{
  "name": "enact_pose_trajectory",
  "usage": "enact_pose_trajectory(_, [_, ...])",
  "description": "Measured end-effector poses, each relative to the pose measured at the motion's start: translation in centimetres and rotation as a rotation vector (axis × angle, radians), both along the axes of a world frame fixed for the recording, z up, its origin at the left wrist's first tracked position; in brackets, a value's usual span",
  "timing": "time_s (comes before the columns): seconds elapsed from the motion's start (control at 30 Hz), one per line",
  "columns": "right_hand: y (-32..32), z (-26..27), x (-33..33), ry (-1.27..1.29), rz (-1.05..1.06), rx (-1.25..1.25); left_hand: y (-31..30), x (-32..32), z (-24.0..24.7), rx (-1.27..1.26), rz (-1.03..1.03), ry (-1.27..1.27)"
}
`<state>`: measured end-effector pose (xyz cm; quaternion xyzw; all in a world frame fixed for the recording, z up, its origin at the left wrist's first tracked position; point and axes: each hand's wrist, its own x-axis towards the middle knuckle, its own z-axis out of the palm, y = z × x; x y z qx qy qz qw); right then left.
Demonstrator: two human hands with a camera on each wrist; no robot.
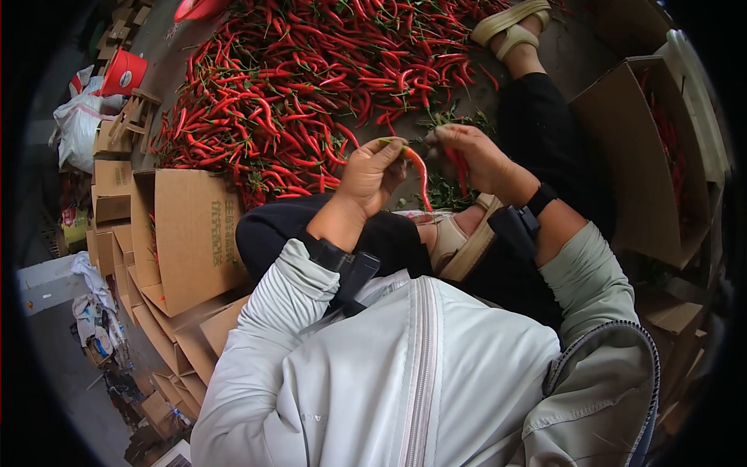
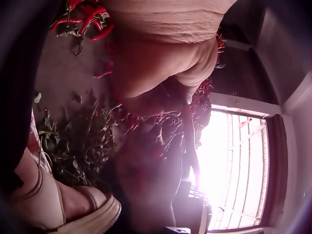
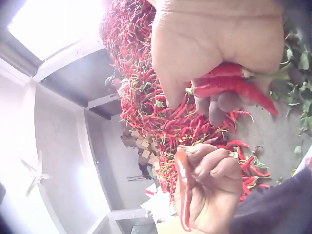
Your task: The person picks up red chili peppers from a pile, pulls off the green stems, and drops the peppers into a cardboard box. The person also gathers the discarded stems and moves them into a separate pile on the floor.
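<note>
In the head view my left hand [image 1: 369,176] pinches a red chilli [image 1: 422,177] near its stem end, its curved body hanging down. The right wrist view shows this chilli [image 3: 184,187] along the left fingers. Beside it, my right hand [image 1: 481,159] has its fingers curled round red chillies [image 1: 457,167]; two of them [image 3: 234,87] show under the palm in the right wrist view. The hands are a short way apart above green leaves and stalks [image 1: 445,193]. In the left wrist view backlight blurs what the left fingers hold.
A wide heap of red chillies [image 1: 288,93] covers the floor ahead. Cardboard boxes stand on the left [image 1: 194,233] and right [image 1: 634,148]. Sandalled feet [image 1: 459,241] are near the hands. A red bucket [image 1: 124,72] and white sack [image 1: 78,128] sit at the far left.
</note>
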<state>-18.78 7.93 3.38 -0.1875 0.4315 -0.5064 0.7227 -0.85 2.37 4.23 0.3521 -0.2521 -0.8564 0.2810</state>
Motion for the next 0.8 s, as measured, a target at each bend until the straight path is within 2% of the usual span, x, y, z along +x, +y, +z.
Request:
enact_pose_trajectory(0.03, [0.1,0.0,0.3,0.02,0.052,-0.022,0.1,-0.3,0.0,-0.096,-0.03,-0.138])
enact_pose_trajectory(0.07, [0.3,-0.4,0.5,0.021,0.056,-0.023,0.4,-0.6,-0.1,-0.096,-0.027,-0.138])
enact_pose_trajectory(0.13, [0.6,-1.3,0.7,0.07,0.26,-0.136,0.8,-1.2,-0.2,-0.36,-0.068,-0.29])
enact_pose_trajectory(0.23, [0.9,0.1,0.3,0.105,0.368,-0.075,1.1,-1.5,-0.4,-0.381,-0.118,-0.316])
enact_pose_trajectory(0.3, [0.9,0.4,0.1,0.171,0.39,-0.093,0.7,-0.9,-0.9,-0.374,-0.151,-0.311])
enact_pose_trajectory(0.37, [1.0,0.6,0.3,0.286,0.271,-0.102,-0.2,-0.2,-1.6,-0.362,-0.206,-0.381])
enact_pose_trajectory(0.4, [0.9,0.2,0.2,0.285,0.276,-0.102,-1.0,0.6,-2.3,-0.36,-0.201,-0.383])
enact_pose_trajectory(0.47, [0.6,-0.8,0.0,0.362,0.131,-0.086,-3.6,2.8,-3.7,-0.762,-0.467,-0.737])
enact_pose_trajectory(0.5, [0.5,-0.8,0.0,0.36,0.131,-0.084,-5.1,4.1,-3.7,-0.969,-0.522,-0.861])
enact_pose_trajectory(0.57, [0.2,-0.5,-0.1,0.352,0.064,-0.083,-8.1,6.2,-3.9,-1.231,-0.507,-1.163])
enact_pose_trajectory(0.67, [0.0,-0.3,-0.2,0.497,0.108,-0.096,-12.3,9.5,-4.7,-1.21,-0.424,-1.441])
enact_pose_trajectory(0.77, [0.1,0.3,0.0,0.562,0.148,-0.046,-14.4,9.9,-4.9,-0.857,-0.338,-1.606])
enact_pose_trajectory(0.8, [0.1,0.1,0.0,0.562,0.145,-0.04,-14.4,9.4,-5.0,-0.857,-0.345,-1.603])
